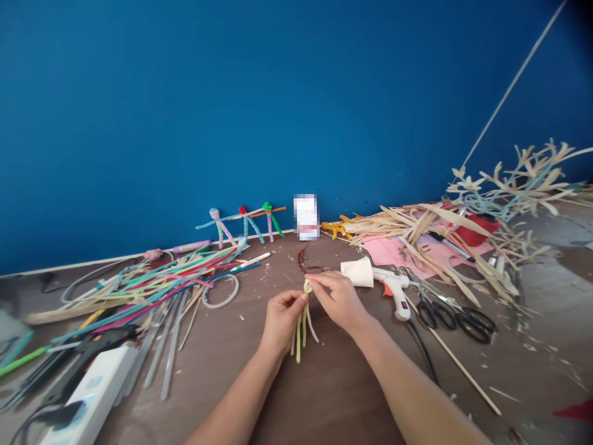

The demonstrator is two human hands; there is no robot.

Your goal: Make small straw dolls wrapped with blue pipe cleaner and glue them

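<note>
Strands of pale yellow and white pipe cleaner (304, 324) are hanging from a small pale coil (307, 285), which is sitting between the person's two hands near the middle of the brown table (194, 402). The left hand (280, 315) is pinching the lower part of this piece between thumb and forefinger, while the right hand (337, 298) is gripping the upper side of the coil with thumb and fingers. Just beyond the hands, a reddish-brown strand (301, 262) is curving over the tabletop; whether it is joined to the coil, I cannot tell. Right of the hands, a white cylinder (356, 272) is lying on its side at the nozzle end of a white-and-orange glue gun (397, 293), and black-handled scissors (463, 314) are resting near a thin stick (464, 371). Farther back on that side, dried pale strips (403, 220) are spreading over pink sheets (382, 248). On the left, a heap of coloured pipe cleaners (185, 278) is sprawling near a white power strip (95, 389). Three small pipe-cleaner figures (243, 211) are standing along the foot of the blue wall (278, 111), a blurred white card (306, 215) beside them.
</note>
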